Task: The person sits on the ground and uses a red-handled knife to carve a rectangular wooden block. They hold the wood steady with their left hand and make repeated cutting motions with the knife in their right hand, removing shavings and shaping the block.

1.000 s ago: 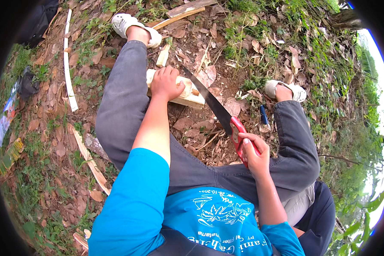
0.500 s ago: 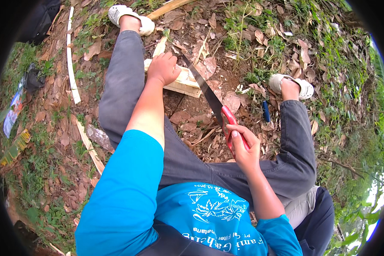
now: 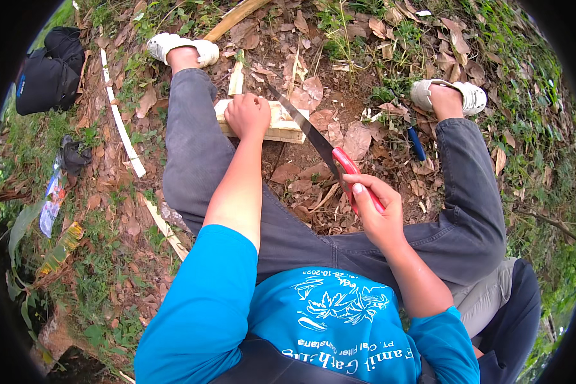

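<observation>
Just beside your grey-trousered left leg [image 3: 198, 137], you press your left hand [image 3: 248, 115], fingers curled down, onto a pale, rough-hewn wooden block [image 3: 285, 135]; what the palm covers cannot be told. Your right hand [image 3: 381, 208] closes around the handle of a long, dark-bladed, red-handled saw [image 3: 322, 147] angled across the block's right end. Sawing appears underway; another stroke would call for a firm left hold.
</observation>
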A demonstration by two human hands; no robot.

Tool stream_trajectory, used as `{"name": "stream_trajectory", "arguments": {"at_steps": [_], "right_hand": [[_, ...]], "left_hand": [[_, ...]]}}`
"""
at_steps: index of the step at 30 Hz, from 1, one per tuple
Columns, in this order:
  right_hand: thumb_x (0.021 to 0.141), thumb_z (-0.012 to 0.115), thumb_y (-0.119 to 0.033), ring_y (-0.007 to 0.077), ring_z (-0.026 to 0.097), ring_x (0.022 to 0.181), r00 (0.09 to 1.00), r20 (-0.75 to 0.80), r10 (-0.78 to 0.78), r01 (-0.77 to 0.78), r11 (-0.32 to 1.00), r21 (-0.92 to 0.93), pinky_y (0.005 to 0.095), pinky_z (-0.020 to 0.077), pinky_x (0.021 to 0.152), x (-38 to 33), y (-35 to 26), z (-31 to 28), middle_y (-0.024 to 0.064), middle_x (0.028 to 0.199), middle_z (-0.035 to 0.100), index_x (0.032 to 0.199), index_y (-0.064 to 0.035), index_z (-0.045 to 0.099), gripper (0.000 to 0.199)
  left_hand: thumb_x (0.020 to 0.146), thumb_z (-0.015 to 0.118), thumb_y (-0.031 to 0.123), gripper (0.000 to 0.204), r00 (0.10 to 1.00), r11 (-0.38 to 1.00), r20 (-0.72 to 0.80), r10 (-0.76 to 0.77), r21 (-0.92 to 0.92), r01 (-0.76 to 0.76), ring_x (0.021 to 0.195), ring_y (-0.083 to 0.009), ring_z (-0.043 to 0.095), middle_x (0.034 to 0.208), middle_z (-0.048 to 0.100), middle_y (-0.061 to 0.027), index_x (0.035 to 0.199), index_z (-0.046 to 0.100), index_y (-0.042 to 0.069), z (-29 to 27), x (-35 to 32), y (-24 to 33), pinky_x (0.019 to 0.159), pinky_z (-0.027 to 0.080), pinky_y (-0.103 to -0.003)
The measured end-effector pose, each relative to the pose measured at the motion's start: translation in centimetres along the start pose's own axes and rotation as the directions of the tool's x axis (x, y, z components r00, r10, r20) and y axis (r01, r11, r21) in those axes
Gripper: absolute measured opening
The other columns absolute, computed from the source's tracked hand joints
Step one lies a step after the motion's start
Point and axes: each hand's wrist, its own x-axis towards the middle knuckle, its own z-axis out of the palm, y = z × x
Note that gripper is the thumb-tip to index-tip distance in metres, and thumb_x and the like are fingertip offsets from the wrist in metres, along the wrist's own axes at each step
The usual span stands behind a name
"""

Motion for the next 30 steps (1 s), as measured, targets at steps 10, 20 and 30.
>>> {"name": "stream_trajectory", "arguments": {"at_steps": [10,20,30], "right_hand": [[0.101,0.060,-0.006,0.0031,0.056,0.079,0.995,-0.067,-0.069,0.071,0.997,0.029,0.0210,0.0452,0.070,0.4,0.7,0.5,0.0011,0.095,0.069,0.113,0.0008,0.073,0.019],[0.101,0.061,-0.007,0.0031,0.055,0.077,1.000,-0.004,-0.006,0.005,0.999,-0.045,0.0209,0.0443,0.067,0.5,0.9,1.7,0.0009,0.093,0.068,0.113,0.0001,0.074,0.019],[0.102,0.061,-0.007,0.0046,0.059,0.083,0.999,-0.035,-0.005,0.003,0.999,-0.039,0.0212,0.0471,0.073,-0.4,0.7,2.3,0.0041,0.101,0.072,0.114,0.0004,0.073,0.019]], "left_hand": [[0.080,0.057,0.026,0.018,0.993,1.000,-0.121,0.017,-0.001,-0.018,0.115,-0.0279,0.053,0.113,0.060,-0.0004,0.096,0.064,0.022,0.5,-4.1,-1.6,0.101,0.034,-0.049],[0.081,0.058,0.027,0.014,0.990,0.999,-0.139,-0.003,-0.054,-0.004,0.112,-0.0278,0.054,0.110,0.061,-0.0021,0.091,0.064,0.020,0.7,-3.4,-1.6,0.104,0.035,-0.048],[0.081,0.065,0.033,0.012,0.966,0.966,-0.012,-0.256,-0.032,0.256,0.114,-0.0255,0.056,0.111,0.064,0.0008,0.085,0.069,0.023,0.4,-1.8,0.0,0.103,0.039,-0.041]]}}
